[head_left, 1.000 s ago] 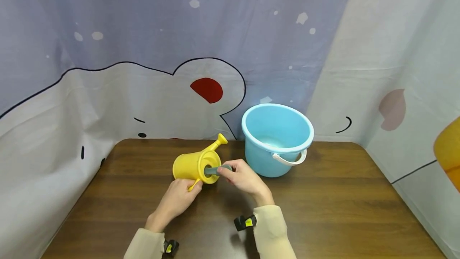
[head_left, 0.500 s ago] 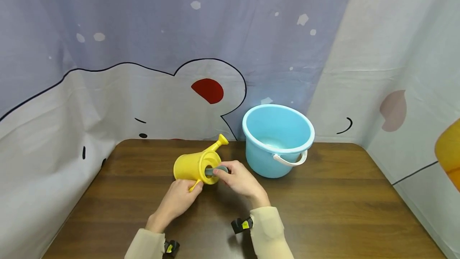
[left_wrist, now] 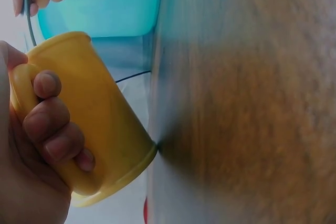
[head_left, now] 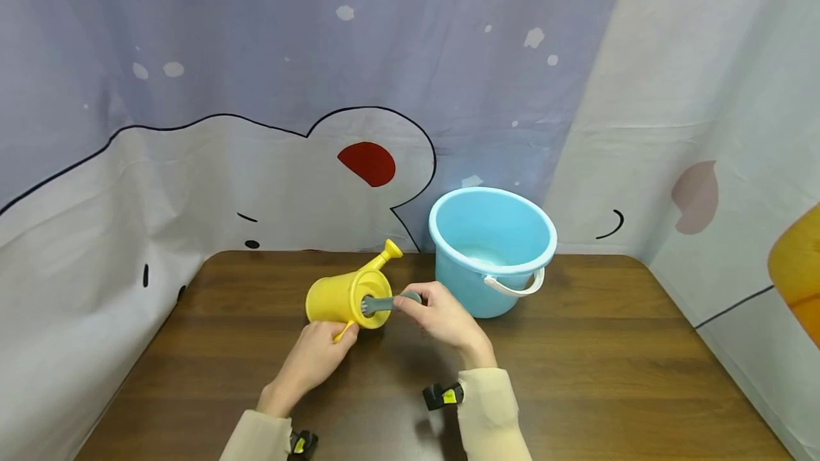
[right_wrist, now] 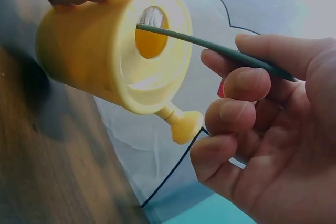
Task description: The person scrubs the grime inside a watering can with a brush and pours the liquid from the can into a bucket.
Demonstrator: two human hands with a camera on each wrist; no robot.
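Note:
A yellow watering can [head_left: 329, 297] lies tipped over the table, its round opening facing the right hand and its spout pointing to the back right. My left hand [head_left: 314, 356] grips its handle, fingers wrapped round it in the left wrist view. Between thumb and fingers, my right hand [head_left: 448, 320] pinches the flat grey-green handle of a brush [head_left: 384, 304]. Pale bristles [right_wrist: 152, 15] show just inside the can's opening in the right wrist view. The can's base edge is right at the tabletop in the left wrist view.
A light blue bucket [head_left: 477, 297] with a white handle stands behind the right hand, close to the curtain [head_left: 288, 183] at the table's back edge. The brown wooden table [head_left: 608, 361] stretches to both sides. Something yellow-orange [head_left: 801, 269] shows at the far right.
The brush first went deeper into the watering can, then came back out to the right with the right hand, baring its bristles. The left hand and can stay nearly in place.

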